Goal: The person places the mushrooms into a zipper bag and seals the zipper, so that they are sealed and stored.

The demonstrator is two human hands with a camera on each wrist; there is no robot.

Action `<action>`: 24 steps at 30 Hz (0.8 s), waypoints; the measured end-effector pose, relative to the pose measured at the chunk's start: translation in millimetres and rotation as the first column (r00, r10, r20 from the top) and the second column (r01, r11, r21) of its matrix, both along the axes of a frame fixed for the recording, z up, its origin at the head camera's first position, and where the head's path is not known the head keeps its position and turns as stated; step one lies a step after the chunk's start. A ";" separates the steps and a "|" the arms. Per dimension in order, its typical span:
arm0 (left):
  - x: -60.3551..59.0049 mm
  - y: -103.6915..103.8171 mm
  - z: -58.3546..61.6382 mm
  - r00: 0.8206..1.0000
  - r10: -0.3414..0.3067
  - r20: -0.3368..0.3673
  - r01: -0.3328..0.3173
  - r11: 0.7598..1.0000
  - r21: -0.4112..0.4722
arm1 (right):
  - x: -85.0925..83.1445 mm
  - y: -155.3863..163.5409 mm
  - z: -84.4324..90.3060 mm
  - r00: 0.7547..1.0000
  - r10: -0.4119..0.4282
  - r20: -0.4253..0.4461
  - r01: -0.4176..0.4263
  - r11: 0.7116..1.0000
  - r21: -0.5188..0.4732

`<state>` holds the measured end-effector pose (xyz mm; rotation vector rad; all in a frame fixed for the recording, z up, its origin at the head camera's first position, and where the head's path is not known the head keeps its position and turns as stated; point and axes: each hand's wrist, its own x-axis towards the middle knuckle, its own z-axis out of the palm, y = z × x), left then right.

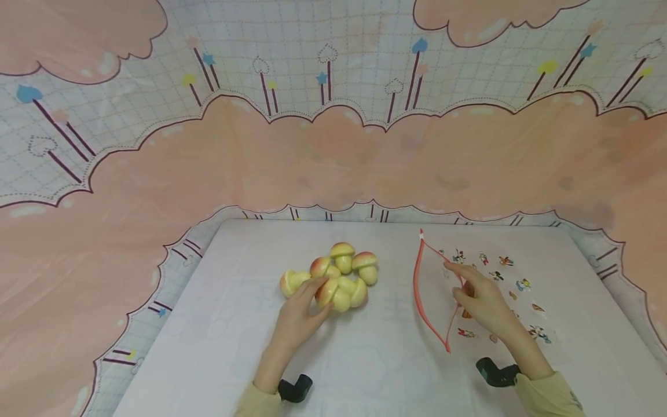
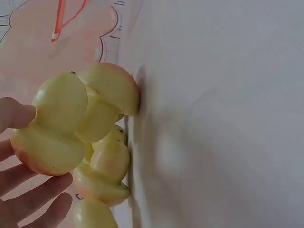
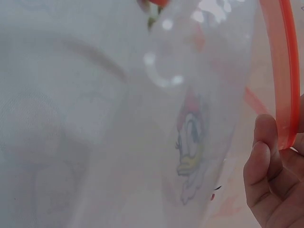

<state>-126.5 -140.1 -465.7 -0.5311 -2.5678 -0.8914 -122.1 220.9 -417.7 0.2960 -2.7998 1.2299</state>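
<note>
My left hand (image 1: pixel 298 315) pinches a yellow toy mushroom (image 2: pixel 57 123) with a reddish tinge on its cap, thumb on one side and fingers on the other. Several more such mushrooms (image 1: pixel 342 255) lie close together just beyond and beside that hand. To the right, a clear zip bag (image 1: pixel 513 298) printed with cartoon figures lies with its mouth spread toward the mushrooms. A red zip strip (image 1: pixel 418 284) edges the mouth. My right hand (image 1: pixel 484 304) grips the red strip on the mouth's far side, as the right wrist view shows too.
A white table (image 1: pixel 219 347) carries everything. Behind it hangs a peach and white patterned cloth (image 1: pixel 333 156). Black wrist mounts (image 1: pixel 295 388) sit at both wrists, beside pale yellow sleeves (image 1: pixel 547 397).
</note>
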 end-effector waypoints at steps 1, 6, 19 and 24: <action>-1.0 1.6 0.5 1.000 -0.004 -0.005 0.004 1.000 0.003 | -0.2 0.2 -0.2 1.000 -0.002 0.000 0.002 1.000 0.002; -5.1 9.0 3.0 1.000 -0.019 -0.021 0.019 1.000 0.016 | -0.1 0.4 -1.1 1.000 0.000 0.001 0.000 1.000 0.003; -17.7 27.7 8.6 0.997 -0.062 -0.044 0.062 0.998 0.005 | -0.9 1.8 -1.8 0.999 0.006 -0.037 -0.006 1.000 0.001; -22.4 35.6 10.6 0.996 -0.075 -0.048 0.075 0.997 -0.002 | -1.1 1.8 -2.3 0.999 0.006 -0.035 -0.006 1.000 0.006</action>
